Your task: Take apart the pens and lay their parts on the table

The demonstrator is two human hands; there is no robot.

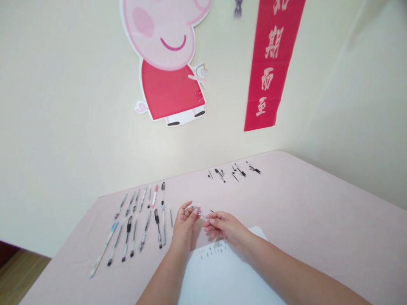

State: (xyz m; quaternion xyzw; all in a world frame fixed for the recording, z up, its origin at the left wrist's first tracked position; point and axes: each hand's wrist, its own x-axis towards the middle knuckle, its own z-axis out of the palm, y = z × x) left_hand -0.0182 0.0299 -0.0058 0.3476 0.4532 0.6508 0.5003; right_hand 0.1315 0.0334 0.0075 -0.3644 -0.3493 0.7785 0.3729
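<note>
My left hand (186, 224) and my right hand (222, 226) meet over the pink table (318, 220), just beyond a white sheet of paper (222, 275). Both pinch a thin pen part (201, 214) between their fingertips; the left holds its left end, the right its right end. Whether it is a refill or a clear barrel I cannot make out. Several pens (140, 220) lie in rows to the left of my left hand. Small dark marks or pieces (214, 250) sit on the paper near my right wrist.
Several small pen parts (235, 170) lie near the table's far edge against the cream wall. A cartoon pig sticker (168, 59) and a red banner (273, 59) hang on the wall. The table's left edge drops to a wooden floor (19, 275).
</note>
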